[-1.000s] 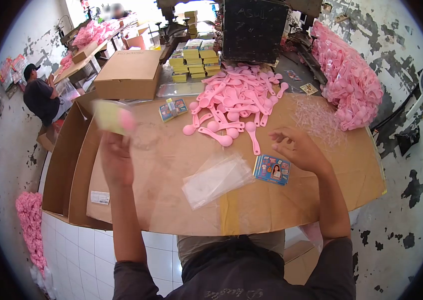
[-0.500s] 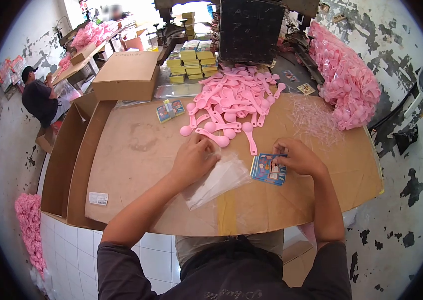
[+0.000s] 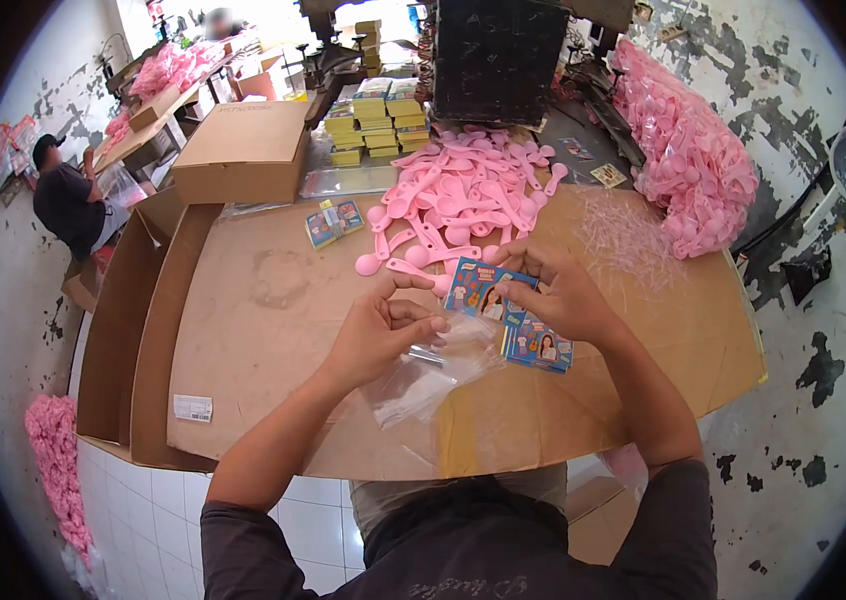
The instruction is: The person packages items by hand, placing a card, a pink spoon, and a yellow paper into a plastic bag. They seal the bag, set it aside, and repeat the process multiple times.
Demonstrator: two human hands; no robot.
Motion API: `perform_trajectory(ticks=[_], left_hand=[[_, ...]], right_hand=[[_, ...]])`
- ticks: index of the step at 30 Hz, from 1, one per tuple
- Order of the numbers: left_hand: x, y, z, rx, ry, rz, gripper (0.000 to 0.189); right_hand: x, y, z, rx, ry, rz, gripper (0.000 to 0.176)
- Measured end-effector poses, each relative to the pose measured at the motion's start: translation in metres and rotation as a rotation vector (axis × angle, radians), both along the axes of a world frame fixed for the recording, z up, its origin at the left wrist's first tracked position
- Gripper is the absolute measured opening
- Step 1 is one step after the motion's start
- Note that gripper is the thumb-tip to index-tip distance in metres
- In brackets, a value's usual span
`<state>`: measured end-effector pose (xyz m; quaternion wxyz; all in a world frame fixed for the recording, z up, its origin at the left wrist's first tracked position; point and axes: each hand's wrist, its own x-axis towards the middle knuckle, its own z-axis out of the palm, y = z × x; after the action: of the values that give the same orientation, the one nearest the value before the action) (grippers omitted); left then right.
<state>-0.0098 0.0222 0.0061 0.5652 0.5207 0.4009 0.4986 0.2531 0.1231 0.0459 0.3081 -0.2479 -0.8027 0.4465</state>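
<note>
My left hand pinches bag mouth; right hand grips card; advise spreading mouth fully, leading corner-first.

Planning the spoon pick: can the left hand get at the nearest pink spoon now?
Probably yes: the nearest pink spoon lies just beyond the left hand, nothing between them. But it is pinching the clear bag, so it isn't free.

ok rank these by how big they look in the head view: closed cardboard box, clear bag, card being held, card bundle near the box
1. closed cardboard box
2. clear bag
3. held card
4. card bundle
The last two look close; the held card is nearer the camera, so unsure.
</note>
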Motion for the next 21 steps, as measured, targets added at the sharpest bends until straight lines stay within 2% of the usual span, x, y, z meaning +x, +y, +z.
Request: perform_trajectory(ticks=[3,9,12,15,18,21], left_hand=[[0.002,-0.002,-0.001,0.012,0.046,0.03,0.045],[0.011,-0.004,0.001,0.028,0.08,0.003,0.048],[0.009,-0.007,0.0,0.055,0.167,-0.01,0.049],[0.012,-0.009,0.006,0.033,0.157,0.021,0.048],[0.013,-0.01,0.011,0.049,0.156,0.045,0.047],[0.013,-0.011,0.013,0.026,0.156,0.055,0.048]], right_hand=[[-0.001,-0.005,-0.006,-0.027,0.091,-0.041,0.031],[0.004,-0.017,-0.009,0.294,-0.145,0.038,0.033],[-0.002,-0.023,-0.009,0.28,0.034,-0.143,0.03],[-0.006,-0.016,-0.024,0.129,0.266,-0.285,0.028],[-0.002,-0.018,-0.024,0.284,0.143,-0.207,0.027],[-0.004,-0.025,-0.019,0.234,0.139,-0.218,0.027]])
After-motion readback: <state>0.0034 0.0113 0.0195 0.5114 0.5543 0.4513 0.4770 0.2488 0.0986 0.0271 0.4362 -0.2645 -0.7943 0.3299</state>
